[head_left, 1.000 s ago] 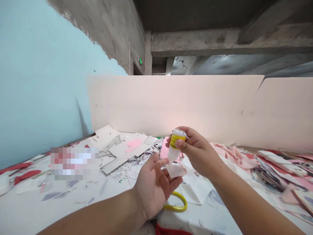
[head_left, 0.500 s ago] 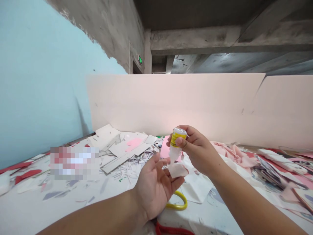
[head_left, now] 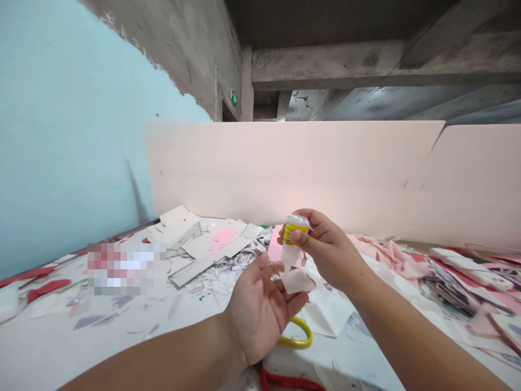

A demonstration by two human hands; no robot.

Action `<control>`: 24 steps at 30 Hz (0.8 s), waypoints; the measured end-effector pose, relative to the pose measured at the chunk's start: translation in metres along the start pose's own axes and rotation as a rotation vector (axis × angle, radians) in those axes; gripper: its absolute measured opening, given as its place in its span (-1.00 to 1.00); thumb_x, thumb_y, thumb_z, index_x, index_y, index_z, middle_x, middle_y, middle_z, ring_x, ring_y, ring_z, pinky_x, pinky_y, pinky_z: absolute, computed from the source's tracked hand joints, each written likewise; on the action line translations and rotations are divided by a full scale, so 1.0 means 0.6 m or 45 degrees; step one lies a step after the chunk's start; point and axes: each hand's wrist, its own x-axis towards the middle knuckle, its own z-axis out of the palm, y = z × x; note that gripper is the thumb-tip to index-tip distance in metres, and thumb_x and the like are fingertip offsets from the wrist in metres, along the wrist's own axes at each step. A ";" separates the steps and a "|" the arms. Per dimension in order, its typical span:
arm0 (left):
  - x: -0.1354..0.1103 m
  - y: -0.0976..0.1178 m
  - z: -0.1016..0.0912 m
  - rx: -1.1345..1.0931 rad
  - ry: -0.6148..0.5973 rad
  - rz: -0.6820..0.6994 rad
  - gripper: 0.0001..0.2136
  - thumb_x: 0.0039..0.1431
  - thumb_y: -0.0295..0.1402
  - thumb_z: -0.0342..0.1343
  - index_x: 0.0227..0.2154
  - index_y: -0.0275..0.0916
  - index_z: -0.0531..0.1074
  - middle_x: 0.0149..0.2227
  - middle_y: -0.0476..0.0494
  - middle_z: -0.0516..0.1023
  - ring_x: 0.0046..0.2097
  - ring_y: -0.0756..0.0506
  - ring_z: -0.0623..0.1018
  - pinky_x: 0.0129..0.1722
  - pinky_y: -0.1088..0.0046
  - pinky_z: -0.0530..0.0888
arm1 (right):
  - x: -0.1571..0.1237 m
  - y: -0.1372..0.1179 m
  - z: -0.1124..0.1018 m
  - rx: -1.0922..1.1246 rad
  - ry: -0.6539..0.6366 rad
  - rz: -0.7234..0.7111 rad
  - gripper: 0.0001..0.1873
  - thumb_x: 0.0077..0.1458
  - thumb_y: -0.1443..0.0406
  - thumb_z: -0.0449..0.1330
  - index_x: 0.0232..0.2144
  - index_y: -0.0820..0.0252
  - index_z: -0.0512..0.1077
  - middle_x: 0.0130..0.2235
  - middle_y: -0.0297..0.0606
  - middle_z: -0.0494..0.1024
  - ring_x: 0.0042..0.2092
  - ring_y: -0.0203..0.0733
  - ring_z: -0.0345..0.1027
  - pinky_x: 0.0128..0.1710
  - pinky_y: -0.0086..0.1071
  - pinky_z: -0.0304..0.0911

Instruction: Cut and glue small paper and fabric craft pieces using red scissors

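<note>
My right hand [head_left: 315,239] grips a small glue bottle [head_left: 291,252] with a yellow label, tipped with its nozzle downward. Palm up, my left hand [head_left: 264,307] holds a small white paper piece [head_left: 298,282] on its bent fingers. The nozzle meets or hovers just over that piece's left part; I cannot tell which, and no glue can be made out. Below the left hand a yellow loop handle [head_left: 302,332] shows, partly covered. A red handle [head_left: 288,382] lies nearer, cut off by the bottom edge.
White and grey board pieces [head_left: 211,255] and shredded paper [head_left: 228,274] lie at centre left. Red scraps [head_left: 46,290] are farther left. At right are crumpled pink paper [head_left: 391,255] and a pile of paper pieces [head_left: 451,288]. A pale pink partition [head_left: 293,168] stands behind.
Both hands keep almost the same pose. The bottle and the paper piece have hardly shifted; the whole view moved very slightly.
</note>
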 end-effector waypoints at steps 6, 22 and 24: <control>0.002 0.001 -0.001 -0.002 -0.007 -0.010 -0.80 0.12 -0.25 -0.09 -0.40 -0.31 0.27 -0.36 -0.23 0.45 -0.37 -0.09 0.52 -0.25 0.37 0.40 | 0.001 0.002 0.001 -0.009 0.018 -0.010 -0.83 0.00 0.26 0.20 -0.32 0.12 0.31 -0.43 -0.38 0.48 -0.33 -0.25 0.38 -0.41 -0.41 0.23; 0.074 0.024 -0.078 0.705 0.349 0.141 -0.90 0.00 -0.40 0.06 -0.38 -0.22 0.28 -0.43 -0.04 0.44 -0.46 0.02 0.46 -0.36 0.48 0.40 | 0.059 0.084 -0.034 0.565 0.481 0.293 -0.85 -0.01 0.23 0.19 -0.46 0.16 0.29 -0.46 -0.34 0.49 -0.46 -0.29 0.40 -0.57 -0.49 0.24; 0.089 0.029 -0.107 0.902 0.382 0.114 -0.89 -0.01 -0.36 0.09 -0.39 -0.20 0.31 -0.52 0.03 0.38 -0.53 0.03 0.41 -0.43 0.48 0.37 | 0.064 0.120 -0.033 0.565 0.512 0.357 -0.80 0.07 0.21 0.09 -0.53 0.16 0.24 -0.56 -0.34 0.44 -0.54 -0.28 0.36 -0.64 -0.47 0.21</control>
